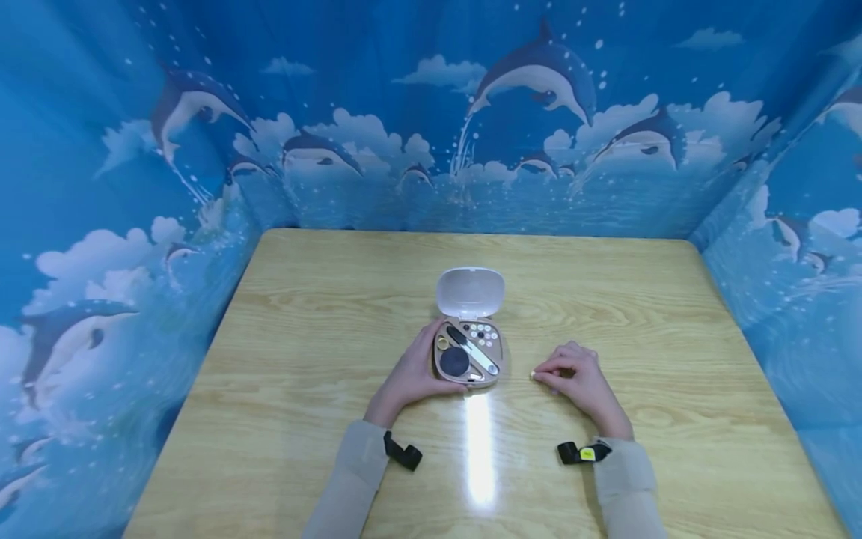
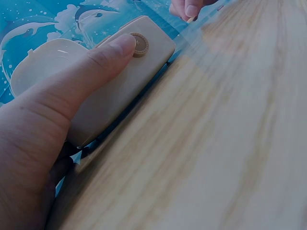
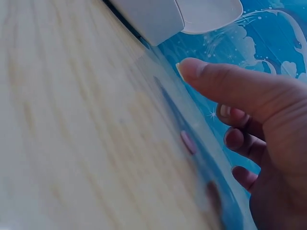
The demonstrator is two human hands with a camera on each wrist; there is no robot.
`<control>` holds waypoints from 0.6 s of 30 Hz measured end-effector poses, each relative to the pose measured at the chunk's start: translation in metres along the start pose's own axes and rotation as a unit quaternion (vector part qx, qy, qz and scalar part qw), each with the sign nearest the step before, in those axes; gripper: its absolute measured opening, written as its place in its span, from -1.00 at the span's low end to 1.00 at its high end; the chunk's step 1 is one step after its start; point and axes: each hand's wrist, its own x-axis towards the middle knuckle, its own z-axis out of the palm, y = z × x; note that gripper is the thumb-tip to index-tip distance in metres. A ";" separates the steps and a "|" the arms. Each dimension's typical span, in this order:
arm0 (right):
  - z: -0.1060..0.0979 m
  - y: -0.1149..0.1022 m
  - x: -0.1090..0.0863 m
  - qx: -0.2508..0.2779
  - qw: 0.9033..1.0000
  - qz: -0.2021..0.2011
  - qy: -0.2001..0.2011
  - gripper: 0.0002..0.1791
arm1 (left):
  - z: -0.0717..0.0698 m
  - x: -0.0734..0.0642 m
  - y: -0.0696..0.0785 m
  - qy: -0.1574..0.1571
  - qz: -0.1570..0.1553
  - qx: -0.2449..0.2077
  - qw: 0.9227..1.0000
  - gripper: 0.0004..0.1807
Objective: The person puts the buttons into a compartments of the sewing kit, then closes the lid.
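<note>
An open sewing kit case (image 1: pixel 500 367) stands on the table with its translucent lid (image 1: pixel 471 292) tipped back. Inside lie several buttons (image 1: pixel 482 332), a white stick-like tool with a black end (image 1: pixel 474 352), a dark round piece (image 1: pixel 454 361) and a gold ring-like piece (image 1: pixel 442 342). My left hand (image 1: pixel 420 367) grips the case from its left side, the thumb on the round clasp (image 2: pixel 140 45) at the front. To the right of the case, my right hand (image 1: pixel 572 378) pinches a small whitish piece (image 1: pixel 533 375) between thumb and forefinger; the fingers mostly hide it.
The wood-grain table (image 1: pixel 323 299) reflects a bright light strip in front of the case. Dolphin-printed blue curtains (image 1: pixel 377 187) hang behind and at both sides. A small pink oval spot (image 3: pixel 188 143) shows below the right fingers; object or reflection, I cannot tell.
</note>
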 end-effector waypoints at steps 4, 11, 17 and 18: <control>0.000 -0.001 0.003 -0.001 1.000 -0.004 0.003 -0.83 | 0.000 0.000 0.000 0.002 -0.002 0.002 1.000 0.45; 0.000 -0.005 0.010 0.004 1.000 0.012 0.003 -0.81 | 0.001 -0.001 0.000 0.000 -0.005 0.000 1.000 0.46; -0.001 -0.012 0.022 0.002 1.000 0.014 0.006 -0.81 | 0.000 -0.001 0.001 0.000 -0.007 0.000 1.000 0.46; -0.001 -0.012 0.024 0.000 1.000 0.011 0.007 -0.82 | 0.000 0.000 0.002 0.000 -0.006 -0.001 1.000 0.46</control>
